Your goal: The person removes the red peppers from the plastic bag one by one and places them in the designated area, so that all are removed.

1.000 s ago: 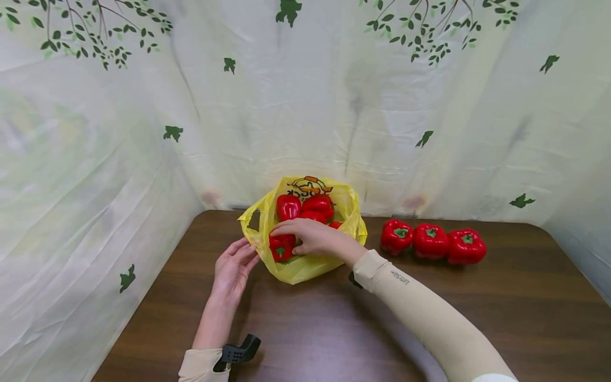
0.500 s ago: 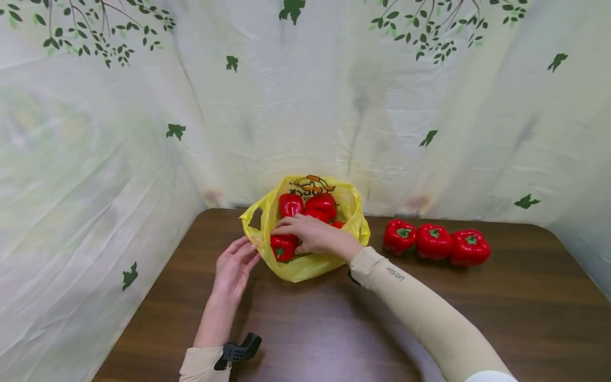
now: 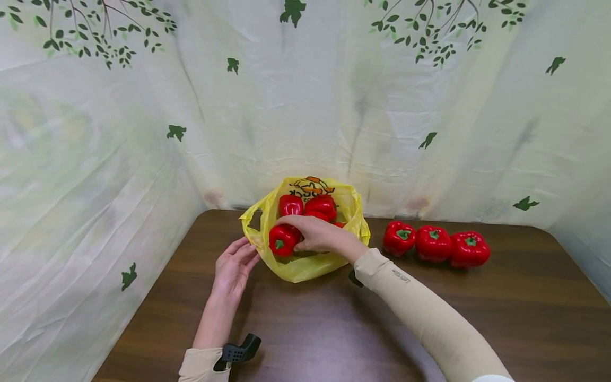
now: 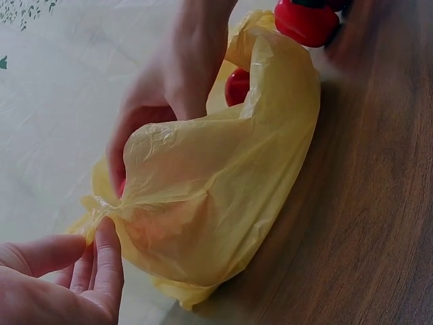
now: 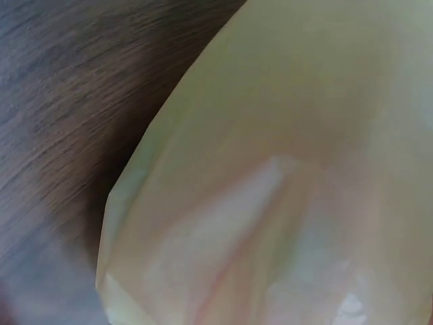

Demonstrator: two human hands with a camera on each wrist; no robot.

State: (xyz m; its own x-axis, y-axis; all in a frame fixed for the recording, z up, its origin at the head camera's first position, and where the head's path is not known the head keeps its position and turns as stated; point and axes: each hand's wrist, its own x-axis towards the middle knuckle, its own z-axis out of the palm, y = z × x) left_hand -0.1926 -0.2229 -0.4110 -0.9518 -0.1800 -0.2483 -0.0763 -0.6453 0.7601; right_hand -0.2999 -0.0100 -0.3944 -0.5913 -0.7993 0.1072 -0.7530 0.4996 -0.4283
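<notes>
A yellow plastic bag [image 3: 305,271] stands with its mouth spread at the back of the table. Reaching into it, my right hand [image 3: 317,234] grips a red bell pepper [image 3: 282,241] with a green stem, near the bag's left front. Other red bell peppers [image 3: 321,206] lie deeper inside, partly hidden by that hand. At the bag's left edge, my left hand [image 3: 233,268] pinches the film between thumb and fingers, which shows well in the left wrist view [image 4: 88,271]. Yellow film fills most of the right wrist view and veils the right hand.
To the right of the bag, three red bell peppers [image 3: 432,243] sit in a row on the dark wooden table [image 3: 305,329]. A pale cloth backdrop [image 3: 305,106] with leaf prints rises behind the table and along its left side.
My right hand has lifted the bell pepper slightly inside the bag, so more of it shows above the front rim. The left hand keeps its place at the bag's edge.
</notes>
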